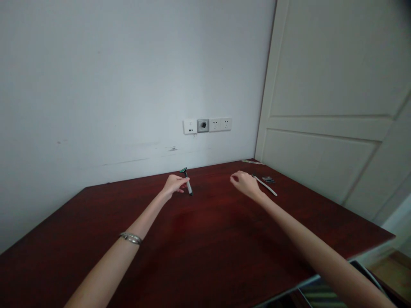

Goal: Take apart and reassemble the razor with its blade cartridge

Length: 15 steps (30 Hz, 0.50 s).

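Note:
My left hand (175,184) is closed in a pinch round the pale handle of a safety razor (189,187). The razor stands nearly upright, its green head at the top and a dark tip at the lower end. To the right, my right hand (244,182) hovers over the table with its fingers curled together; whatever may be in them is hidden. Just beyond that hand lies a long, slim white handle-like piece (268,188), its dark far end partly covered by the hand. Beside it is a small dark item in what looks like clear packaging (269,179).
The dark red tabletop (199,248) runs up to a white wall carrying a row of sockets (220,124). A thin pale strip (252,162) lies at the back right corner. A white panelled door (321,107) borders the right side. Below the front edge is a striped cloth-like surface (321,295).

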Tool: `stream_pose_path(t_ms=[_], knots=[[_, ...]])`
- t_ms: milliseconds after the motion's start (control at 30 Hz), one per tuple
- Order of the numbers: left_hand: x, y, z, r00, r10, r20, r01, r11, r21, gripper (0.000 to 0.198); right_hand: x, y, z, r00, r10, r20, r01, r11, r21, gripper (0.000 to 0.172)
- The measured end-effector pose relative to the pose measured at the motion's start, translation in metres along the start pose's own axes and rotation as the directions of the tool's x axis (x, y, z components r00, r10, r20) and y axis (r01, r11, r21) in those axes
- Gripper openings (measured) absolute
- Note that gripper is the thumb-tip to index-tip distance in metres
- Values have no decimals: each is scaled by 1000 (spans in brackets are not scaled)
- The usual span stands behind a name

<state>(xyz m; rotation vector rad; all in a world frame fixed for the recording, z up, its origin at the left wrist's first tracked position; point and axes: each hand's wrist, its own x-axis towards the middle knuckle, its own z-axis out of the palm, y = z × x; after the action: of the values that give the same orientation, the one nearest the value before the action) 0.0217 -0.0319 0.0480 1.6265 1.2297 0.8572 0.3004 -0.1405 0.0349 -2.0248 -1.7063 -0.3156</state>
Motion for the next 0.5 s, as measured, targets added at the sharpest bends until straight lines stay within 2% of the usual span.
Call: stream_pose_path(t_ms=[100, 200, 333, 500], knots=[[2, -10, -38, 994, -103, 34, 95, 979, 178, 26, 11, 54, 2, 979, 188, 85, -173, 973, -153, 30], [-3, -20, -59, 978, -186, 92, 150, 940, 305, 27, 15, 99, 9, 946, 289, 147, -256, 943, -210, 34], [-11, -30, -63, 952, -266, 152, 184, 894, 408, 28, 16, 133, 22, 896, 390, 213, -329, 905, -271, 40], [-10, -39, -51, 941, -293, 169, 181, 857, 482, 27, 17, 144, 36, 861, 436, 262, -369, 890, -267, 43]])
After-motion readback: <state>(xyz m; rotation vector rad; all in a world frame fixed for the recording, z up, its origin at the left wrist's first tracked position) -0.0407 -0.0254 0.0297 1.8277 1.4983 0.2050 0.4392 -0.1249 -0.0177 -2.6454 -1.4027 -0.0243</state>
